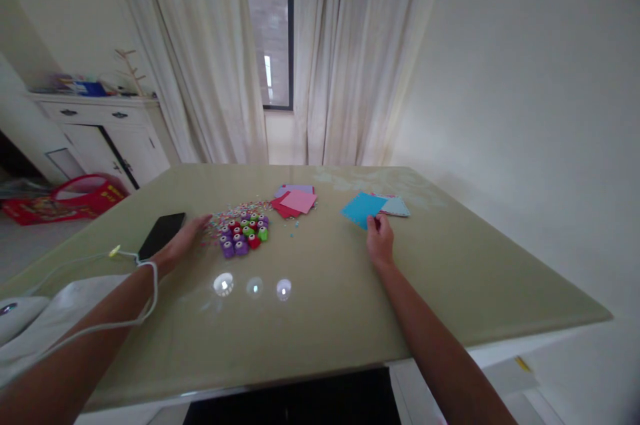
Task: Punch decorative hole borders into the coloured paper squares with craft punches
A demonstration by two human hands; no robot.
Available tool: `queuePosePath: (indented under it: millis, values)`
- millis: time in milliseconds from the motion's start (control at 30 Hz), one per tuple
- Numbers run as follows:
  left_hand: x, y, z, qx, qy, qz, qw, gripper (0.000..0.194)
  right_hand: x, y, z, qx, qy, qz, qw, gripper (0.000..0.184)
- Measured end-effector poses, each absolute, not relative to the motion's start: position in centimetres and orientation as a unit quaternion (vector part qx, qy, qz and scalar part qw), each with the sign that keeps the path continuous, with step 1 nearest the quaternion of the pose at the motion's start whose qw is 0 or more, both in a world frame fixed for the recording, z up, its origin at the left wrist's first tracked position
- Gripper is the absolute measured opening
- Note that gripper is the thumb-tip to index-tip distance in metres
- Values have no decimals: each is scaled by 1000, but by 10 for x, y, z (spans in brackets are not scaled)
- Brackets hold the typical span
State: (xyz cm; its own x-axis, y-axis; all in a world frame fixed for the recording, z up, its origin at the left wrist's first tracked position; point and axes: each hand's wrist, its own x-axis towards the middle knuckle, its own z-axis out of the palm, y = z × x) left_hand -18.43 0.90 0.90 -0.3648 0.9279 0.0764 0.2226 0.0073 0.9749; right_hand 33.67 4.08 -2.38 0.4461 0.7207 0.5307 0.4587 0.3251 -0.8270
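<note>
My right hand (380, 238) pinches the near corner of a blue paper square (363, 208) lying on the table (450, 278), beside a pale blue sheet (397, 206). My left hand (185, 238) lies flat with its fingers stretched toward a cluster of small coloured paper punches (244, 233), purple, red and green. Its fingertips reach the scattered confetti (235, 213) around them. A black phone (161, 234) lies just left of that hand.
A stack of pink, red and purple paper squares (295, 201) sits at the table's middle back. A white cable (100, 325) loops round my left forearm near a white cloth (75, 298). Curtains, a white cabinet (107, 135) and a red bag (65, 201) stand beyond.
</note>
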Motion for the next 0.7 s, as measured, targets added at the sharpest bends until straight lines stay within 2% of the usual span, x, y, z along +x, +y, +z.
queuePosePath:
  millis: [100,233,400,533,633,700]
  values:
    - [-186,5,11,439,593,572,358,55,336,41,-25,-573,-515,109,628,35]
    - [-189,0,19,409,583,585,389,45,336,42,-25,-576,-515,113,625,35]
    - [-196,-3,29,392,545,614,415,51,336,41,-23,-575,-517,114,624,36]
    - [-193,-8,29,381,571,585,431,42,334,39,-21,-572,-516,116,627,37]
    - [-193,-13,35,401,543,567,472,51,334,38,-20,-573,-515,117,626,38]
    - [-196,-14,40,412,536,588,444,58,334,38,-19,-574,-515,118,626,37]
